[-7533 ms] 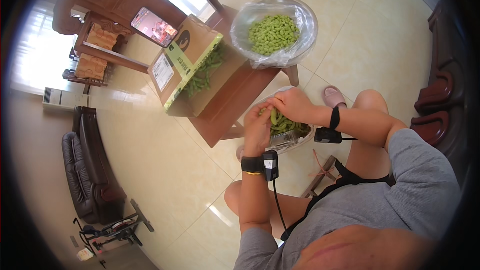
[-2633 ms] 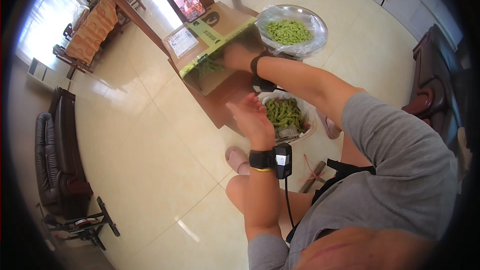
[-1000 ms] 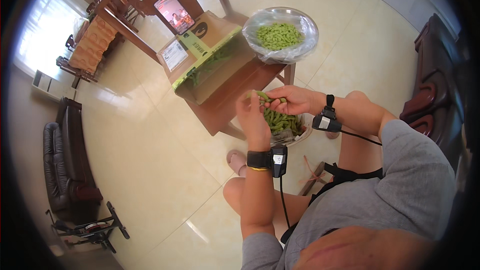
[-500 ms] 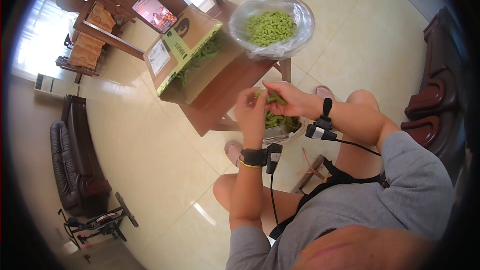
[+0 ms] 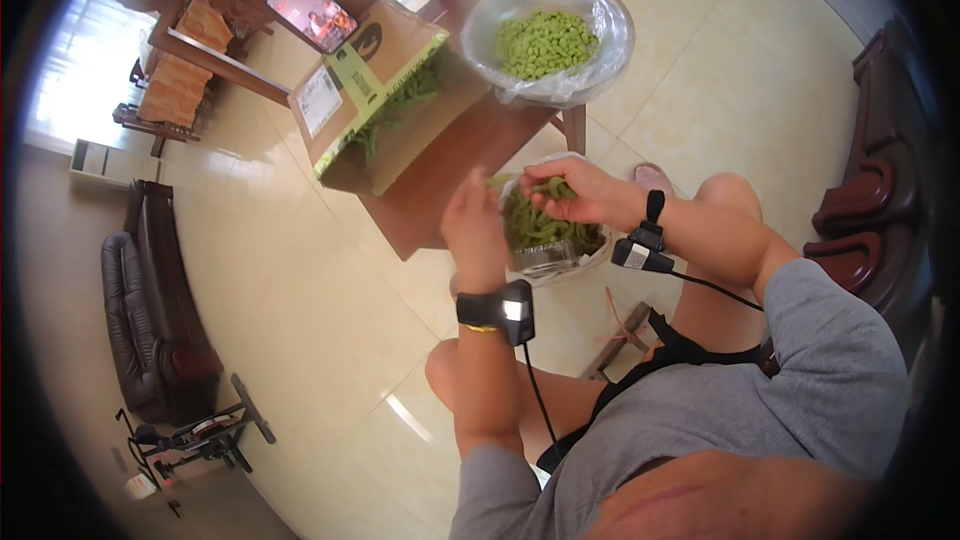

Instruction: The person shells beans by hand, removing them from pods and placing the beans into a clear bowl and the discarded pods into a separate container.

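Note:
My right hand (image 5: 590,192) is closed around green bean pods (image 5: 552,186), above a lined bin. Left of it, my left hand (image 5: 474,230) is raised and smeared by motion, with a bit of pale green close to its fingertips. Whether it grips anything cannot be made out. Below both hands stands the bin (image 5: 600,258) with a white liner, filled with green pods or husks (image 5: 540,225) and a clear plastic container (image 5: 548,256). A metal bowl (image 5: 622,28) lined with clear plastic holds many shelled green beans (image 5: 545,45) on the far side.
A reddish-brown wooden table (image 5: 395,215) carries an open cardboard box (image 5: 325,145) with green pods (image 5: 405,95) inside. A phone (image 5: 312,12) leans at the box's top. Dark leather sofas (image 5: 165,310) stand at both sides, and a small bike (image 5: 205,445) at lower left.
My left hand has moved left, away from my right hand, uncovering more of the bin. My right hand stays nearly in place, still holding pods.

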Action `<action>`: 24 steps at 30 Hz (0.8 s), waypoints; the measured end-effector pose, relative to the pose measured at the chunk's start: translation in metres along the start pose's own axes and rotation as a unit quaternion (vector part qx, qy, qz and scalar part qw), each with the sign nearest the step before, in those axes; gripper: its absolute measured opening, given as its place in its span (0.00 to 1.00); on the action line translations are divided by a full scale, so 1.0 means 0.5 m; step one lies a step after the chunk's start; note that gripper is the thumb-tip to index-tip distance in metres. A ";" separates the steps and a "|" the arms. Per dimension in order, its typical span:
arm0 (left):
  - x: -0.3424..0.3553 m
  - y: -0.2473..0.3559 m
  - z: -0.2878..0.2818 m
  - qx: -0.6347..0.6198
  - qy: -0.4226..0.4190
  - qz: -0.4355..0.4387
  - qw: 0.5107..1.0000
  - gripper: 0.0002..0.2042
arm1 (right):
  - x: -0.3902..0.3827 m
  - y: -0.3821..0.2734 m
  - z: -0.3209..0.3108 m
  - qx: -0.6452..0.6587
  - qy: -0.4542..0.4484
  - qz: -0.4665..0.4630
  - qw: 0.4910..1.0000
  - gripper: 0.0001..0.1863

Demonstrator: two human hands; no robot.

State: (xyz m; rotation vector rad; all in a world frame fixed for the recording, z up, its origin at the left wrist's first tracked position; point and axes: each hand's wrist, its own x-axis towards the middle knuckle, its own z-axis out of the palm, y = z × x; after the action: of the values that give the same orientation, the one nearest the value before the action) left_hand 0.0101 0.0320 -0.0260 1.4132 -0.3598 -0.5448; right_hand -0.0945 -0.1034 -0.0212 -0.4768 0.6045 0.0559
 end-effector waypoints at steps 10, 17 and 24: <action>0.016 0.021 0.014 -0.283 0.015 -0.156 0.946 0.07 | 0.028 -0.013 -0.016 -0.119 -0.068 -0.092 0.986 0.11; 0.007 0.002 0.023 -0.185 0.035 -0.175 0.966 0.08 | 0.017 -0.012 -0.015 -0.174 0.013 -0.138 0.975 0.11; -0.003 -0.012 0.017 -0.210 0.027 -0.216 0.953 0.07 | 0.001 -0.052 -0.013 -0.291 0.046 -0.127 0.947 0.12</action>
State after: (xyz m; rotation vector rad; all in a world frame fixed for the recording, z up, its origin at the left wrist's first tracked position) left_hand 0.0035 0.0252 -0.0308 1.0856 0.1170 -0.8812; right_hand -0.0928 -0.1296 -0.0153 -1.1337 0.6099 -0.0358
